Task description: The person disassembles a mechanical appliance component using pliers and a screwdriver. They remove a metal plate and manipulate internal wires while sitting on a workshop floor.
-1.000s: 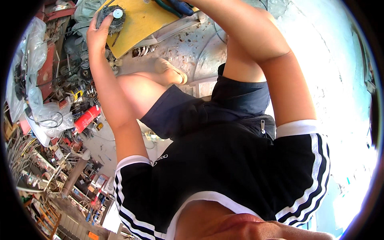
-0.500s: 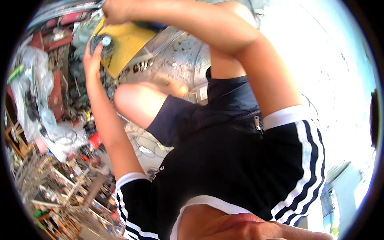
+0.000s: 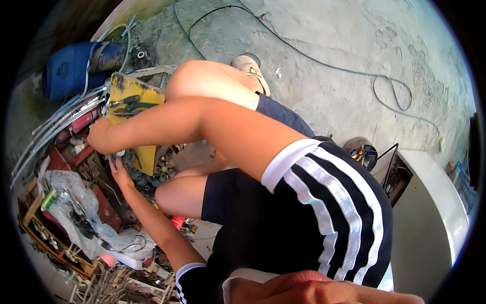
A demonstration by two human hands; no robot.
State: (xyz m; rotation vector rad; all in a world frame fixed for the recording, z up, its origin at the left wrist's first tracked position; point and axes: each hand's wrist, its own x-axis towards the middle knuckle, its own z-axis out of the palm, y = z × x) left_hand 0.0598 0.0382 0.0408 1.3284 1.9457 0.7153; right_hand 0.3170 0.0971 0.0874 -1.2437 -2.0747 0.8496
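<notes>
A small round metal part (image 3: 120,153) sits at middle left of the frame, against a yellow panel (image 3: 132,109). The right hand (image 3: 101,136) is closed around it from above. The left hand (image 3: 119,169) touches it from below, fingers loosely curled. Pliers (image 3: 132,105) lie on the panel; a blue drum (image 3: 68,68) lies at upper left.

Bright daylight, concrete floor (image 3: 329,76) nearly washed out; strong fisheye bending, black vignette at rim; slight softness.
</notes>
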